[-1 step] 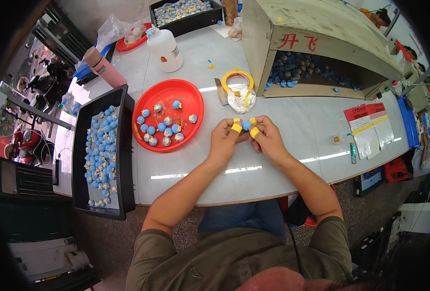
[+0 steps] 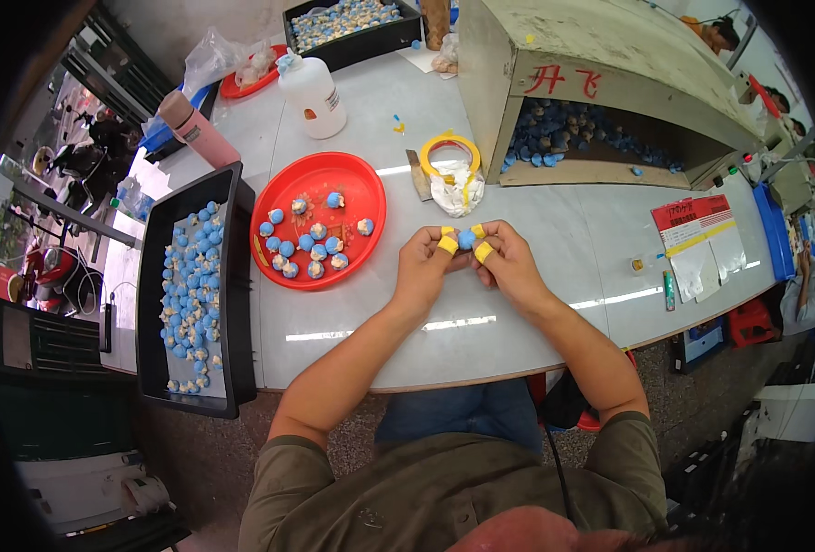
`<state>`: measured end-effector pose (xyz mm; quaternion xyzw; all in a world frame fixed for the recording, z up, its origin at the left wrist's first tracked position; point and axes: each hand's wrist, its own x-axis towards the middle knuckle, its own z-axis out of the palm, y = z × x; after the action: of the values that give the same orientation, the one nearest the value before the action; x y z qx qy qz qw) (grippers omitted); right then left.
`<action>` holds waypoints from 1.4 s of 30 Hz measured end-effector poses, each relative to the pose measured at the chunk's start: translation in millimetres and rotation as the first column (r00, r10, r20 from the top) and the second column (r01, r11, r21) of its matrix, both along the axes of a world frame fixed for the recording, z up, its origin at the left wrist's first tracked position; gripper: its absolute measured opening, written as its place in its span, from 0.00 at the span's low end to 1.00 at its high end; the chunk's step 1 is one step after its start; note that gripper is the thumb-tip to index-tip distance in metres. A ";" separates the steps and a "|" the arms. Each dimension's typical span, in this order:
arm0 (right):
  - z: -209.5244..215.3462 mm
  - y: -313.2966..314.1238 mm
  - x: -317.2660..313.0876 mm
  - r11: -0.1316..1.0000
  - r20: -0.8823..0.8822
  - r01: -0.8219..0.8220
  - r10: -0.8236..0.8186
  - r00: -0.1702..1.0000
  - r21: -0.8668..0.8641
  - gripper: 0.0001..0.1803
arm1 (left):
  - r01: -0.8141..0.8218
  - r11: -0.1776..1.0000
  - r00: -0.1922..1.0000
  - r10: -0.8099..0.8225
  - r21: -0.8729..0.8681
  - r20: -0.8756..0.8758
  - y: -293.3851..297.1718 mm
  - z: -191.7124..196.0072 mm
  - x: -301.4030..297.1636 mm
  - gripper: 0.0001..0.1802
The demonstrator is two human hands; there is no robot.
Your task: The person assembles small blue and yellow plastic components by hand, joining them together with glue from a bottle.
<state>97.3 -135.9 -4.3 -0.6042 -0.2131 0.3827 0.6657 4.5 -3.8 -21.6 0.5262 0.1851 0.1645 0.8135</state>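
A small blue ball-shaped piece (image 2: 466,239) is pinched between both hands above the grey table. My left hand (image 2: 424,262) is closed on its left side, with yellow tape around the thumb and a fingertip. From the right side my right hand (image 2: 509,262) grips the same piece, its thumb and finger taped in yellow too. The underside of the piece is hidden by the fingers. To the left sits a round red tray (image 2: 371,198) with several blue-and-cream balls (image 2: 318,231) spread over it. Just beyond the hands lies a roll of yellow tape (image 2: 426,156) with crumpled white material (image 2: 455,191) against it.
A black bin (image 2: 240,304) of similar balls stands at the left edge. Behind are a white bottle (image 2: 314,99), a pink flask (image 2: 200,129) and another black bin (image 2: 343,48). A beige box (image 2: 490,101) holding blue pieces (image 2: 555,129) stands far right; red-and-yellow papers (image 2: 697,230) lie right.
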 end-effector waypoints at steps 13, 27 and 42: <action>2.6 -7.8 13.0 0.987 0.185 -0.146 0.157 0.970 -0.071 0.11 | 0.220 0.965 0.974 -0.208 0.144 -0.091 15.6 4.4 -5.5 0.12; -3.0 -8.1 17.9 0.978 0.241 -0.186 0.204 0.949 -0.094 0.08 | 0.202 0.968 0.979 -0.205 0.151 -0.001 12.0 -13.1 -2.8 0.09; 0.7 -7.9 16.0 0.987 0.173 -0.147 0.156 0.973 -0.063 0.09 | 0.194 0.971 0.981 -0.193 0.139 -0.021 13.6 -4.8 -3.1 0.11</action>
<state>113.4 -143.8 -3.6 -0.6343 -0.3073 0.3821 0.5977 1.3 9.8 -26.4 0.5980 0.1241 0.0952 0.7861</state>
